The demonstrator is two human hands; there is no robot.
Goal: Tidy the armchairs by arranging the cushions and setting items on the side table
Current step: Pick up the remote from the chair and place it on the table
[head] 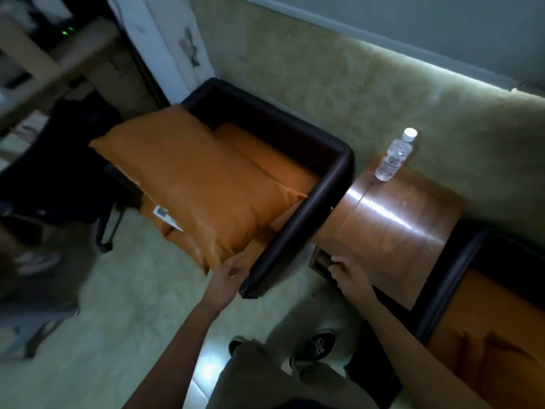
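Cushion [194, 184]: laid askew on the left armchair [298, 228], overhanging the seat front.
Left hand [228, 277]: at the cushion's near corner; fingertips hidden, so grip cannot be told.
Right hand [349, 271]: fingers curled on the front edge of the table [392, 231].
Bottle [395, 156]: upright at the table's back.
Risk: cushion likely dragged to the floor if pulled by one corner; bottle toppled if the table is jolted.

Glossy wooden side table [392, 228] between 2 armchairs, 1 upright water bottle [395, 156] at its far corner
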